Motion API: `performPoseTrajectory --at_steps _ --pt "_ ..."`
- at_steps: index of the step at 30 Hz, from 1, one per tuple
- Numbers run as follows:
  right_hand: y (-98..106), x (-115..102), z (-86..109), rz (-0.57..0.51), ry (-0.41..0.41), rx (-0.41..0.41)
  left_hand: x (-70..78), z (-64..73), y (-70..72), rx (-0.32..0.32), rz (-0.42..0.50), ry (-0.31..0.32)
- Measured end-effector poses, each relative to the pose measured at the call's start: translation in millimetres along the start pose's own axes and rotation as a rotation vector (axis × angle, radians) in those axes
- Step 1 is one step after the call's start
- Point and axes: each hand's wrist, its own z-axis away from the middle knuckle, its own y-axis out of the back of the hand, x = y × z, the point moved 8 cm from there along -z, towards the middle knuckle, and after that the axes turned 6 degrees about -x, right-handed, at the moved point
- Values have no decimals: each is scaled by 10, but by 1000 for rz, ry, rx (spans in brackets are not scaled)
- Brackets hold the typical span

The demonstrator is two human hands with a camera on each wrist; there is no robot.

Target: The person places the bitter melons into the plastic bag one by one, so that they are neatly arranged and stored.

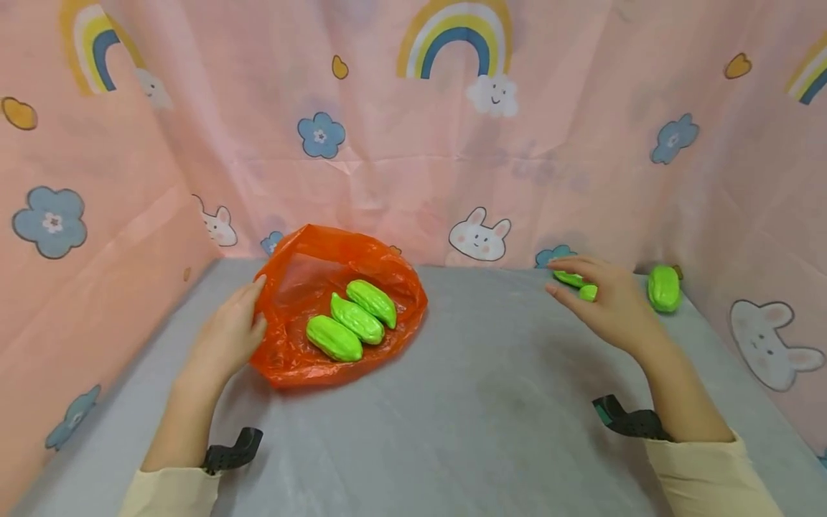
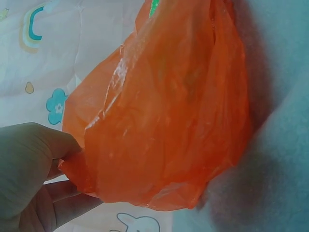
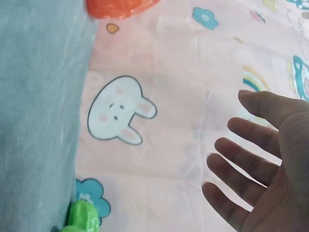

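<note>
My left hand (image 1: 229,330) pinches the left rim of an orange-red plastic bag (image 1: 291,359), thumb and fingers closing on the film in the left wrist view. The bag's mouth gapes toward me. Inside it lie three bright green, ridged, oblong vegetable-like pieces (image 1: 357,318), side by side. Over the right part of the table my right hand (image 1: 610,305) hovers with its fingers spread apart, holding nothing. Behind it, partly hidden by the fingers, are more green pieces (image 1: 568,278). Another green ridged piece (image 1: 663,289) stands farther right.
A grey cloth (image 1: 465,402) covers the table. Pink fabric (image 1: 388,187) printed with rainbows, rabbits and flowers walls the back and both sides. The green pieces at the right lie close to the back wall. A black wrist mount (image 1: 629,420) sits on each forearm.
</note>
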Motion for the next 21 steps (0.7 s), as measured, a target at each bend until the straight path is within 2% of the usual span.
performPoseTrajectory --at_steps 6,10,17,21 --pt "66 167 45 56 -69 11 17 9 32 -2 1 4" --pt "55 272 52 52 -102 1 39 3 76 14 -2 -15" --pt "108 453 42 40 -121 52 53 35 65 22 -10 -29" --pt "140 609 58 41 -164 65 51 32 82 34 -7 -35"
